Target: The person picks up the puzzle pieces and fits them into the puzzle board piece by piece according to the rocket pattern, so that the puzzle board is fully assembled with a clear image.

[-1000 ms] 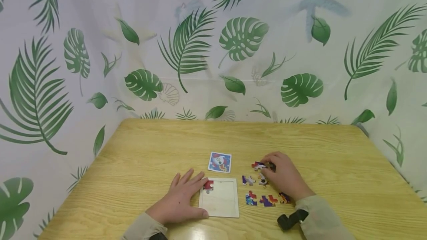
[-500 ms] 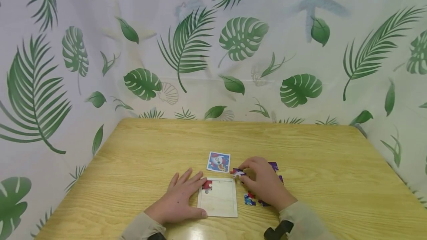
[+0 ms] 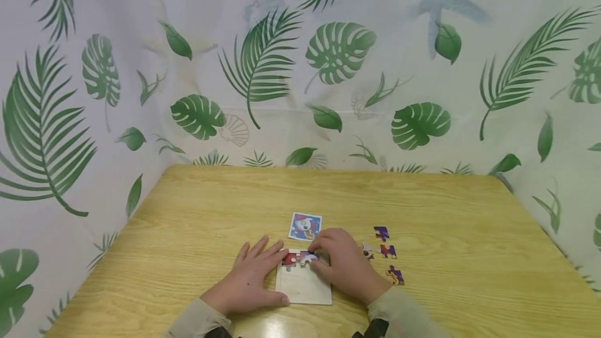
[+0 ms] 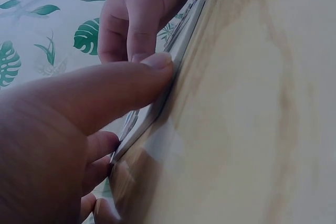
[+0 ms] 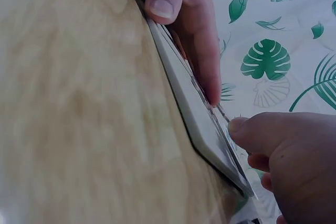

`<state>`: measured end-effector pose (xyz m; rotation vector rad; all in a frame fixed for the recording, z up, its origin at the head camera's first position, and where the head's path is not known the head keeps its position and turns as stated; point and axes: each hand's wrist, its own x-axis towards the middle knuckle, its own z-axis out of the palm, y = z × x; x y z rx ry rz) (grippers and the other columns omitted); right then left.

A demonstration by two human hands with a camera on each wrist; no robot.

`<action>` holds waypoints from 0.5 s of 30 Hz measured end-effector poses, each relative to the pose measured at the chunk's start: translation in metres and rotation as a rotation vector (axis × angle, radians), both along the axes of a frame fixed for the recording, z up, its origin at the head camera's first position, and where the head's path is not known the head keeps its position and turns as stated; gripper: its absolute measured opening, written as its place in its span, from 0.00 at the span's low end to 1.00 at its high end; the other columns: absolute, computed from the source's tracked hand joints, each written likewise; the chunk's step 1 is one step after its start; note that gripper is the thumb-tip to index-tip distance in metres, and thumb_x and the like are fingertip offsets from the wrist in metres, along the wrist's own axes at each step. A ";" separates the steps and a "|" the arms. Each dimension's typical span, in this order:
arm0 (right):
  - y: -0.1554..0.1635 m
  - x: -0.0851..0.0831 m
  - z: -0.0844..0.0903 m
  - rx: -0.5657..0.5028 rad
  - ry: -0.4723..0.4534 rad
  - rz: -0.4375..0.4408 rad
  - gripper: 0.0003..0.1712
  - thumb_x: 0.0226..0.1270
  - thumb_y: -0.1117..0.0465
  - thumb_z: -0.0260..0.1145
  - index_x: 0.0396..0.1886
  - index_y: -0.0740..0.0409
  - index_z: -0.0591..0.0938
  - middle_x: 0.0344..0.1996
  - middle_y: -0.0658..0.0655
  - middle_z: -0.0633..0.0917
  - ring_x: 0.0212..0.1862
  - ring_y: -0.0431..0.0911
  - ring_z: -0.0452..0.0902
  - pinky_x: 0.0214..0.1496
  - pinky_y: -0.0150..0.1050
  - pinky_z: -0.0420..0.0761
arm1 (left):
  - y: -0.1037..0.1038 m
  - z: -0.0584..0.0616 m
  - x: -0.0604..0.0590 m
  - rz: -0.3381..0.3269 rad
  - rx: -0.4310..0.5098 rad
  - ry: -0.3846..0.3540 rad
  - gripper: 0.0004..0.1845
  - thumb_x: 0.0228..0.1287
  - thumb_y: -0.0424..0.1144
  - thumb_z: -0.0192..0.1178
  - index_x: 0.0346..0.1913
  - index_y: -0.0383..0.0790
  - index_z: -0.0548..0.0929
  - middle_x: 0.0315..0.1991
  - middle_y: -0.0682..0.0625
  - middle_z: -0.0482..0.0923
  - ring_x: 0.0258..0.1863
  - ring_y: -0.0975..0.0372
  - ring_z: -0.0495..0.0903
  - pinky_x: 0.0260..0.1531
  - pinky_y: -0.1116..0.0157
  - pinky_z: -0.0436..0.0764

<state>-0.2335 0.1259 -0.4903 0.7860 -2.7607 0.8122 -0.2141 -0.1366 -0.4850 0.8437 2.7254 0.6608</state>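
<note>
Puzzle tray [image 3: 302, 291] is pinned flat by L hand [image 3: 251, 280], fingers straight, w/ a purple-white piece [image 3: 307, 258] being pinched into its top row by R hand [image 3: 345, 267].

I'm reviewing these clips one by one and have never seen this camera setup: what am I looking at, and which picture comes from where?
There is no machine here: a person works with two bare hands. The wide picture comes from a camera on the head, looking down at a wooden table. The two close, tilted pictures come from cameras on each wrist.

On the table lies a pale puzzle tray with a red piece in its top left corner. The left hand lies flat and steadies the tray's left edge. The right hand has a grip on a second piece, setting it beside the red one. Behind the tray lies a small picture card; loose pieces lie to the right.
</note>
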 end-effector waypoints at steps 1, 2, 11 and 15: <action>-0.002 0.000 0.000 0.013 -0.001 0.004 0.08 0.63 0.53 0.74 0.41 0.44 0.87 0.50 0.48 0.82 0.58 0.49 0.74 0.67 0.53 0.69 | -0.001 0.000 0.000 0.001 -0.001 -0.004 0.53 0.56 0.73 0.62 0.80 0.49 0.61 0.80 0.52 0.52 0.80 0.48 0.39 0.72 0.38 0.33; -0.004 -0.001 0.000 0.024 -0.003 0.010 0.08 0.63 0.53 0.74 0.41 0.44 0.87 0.50 0.48 0.82 0.58 0.49 0.74 0.67 0.53 0.69 | -0.001 0.001 0.000 0.003 0.000 -0.007 0.53 0.56 0.73 0.62 0.79 0.49 0.61 0.80 0.52 0.52 0.80 0.47 0.39 0.72 0.38 0.33; -0.010 -0.001 0.001 0.095 0.032 0.022 0.08 0.64 0.51 0.73 0.40 0.45 0.87 0.47 0.47 0.82 0.57 0.48 0.74 0.67 0.53 0.69 | -0.003 0.002 -0.001 0.004 0.016 0.003 0.53 0.55 0.71 0.64 0.79 0.49 0.62 0.80 0.51 0.53 0.80 0.47 0.40 0.72 0.37 0.34; -0.009 0.001 0.001 0.109 0.032 0.016 0.08 0.62 0.51 0.74 0.39 0.46 0.87 0.46 0.47 0.82 0.56 0.48 0.74 0.67 0.54 0.69 | 0.000 -0.001 0.000 0.002 0.037 0.002 0.52 0.55 0.70 0.65 0.79 0.48 0.63 0.80 0.51 0.54 0.80 0.46 0.41 0.71 0.37 0.34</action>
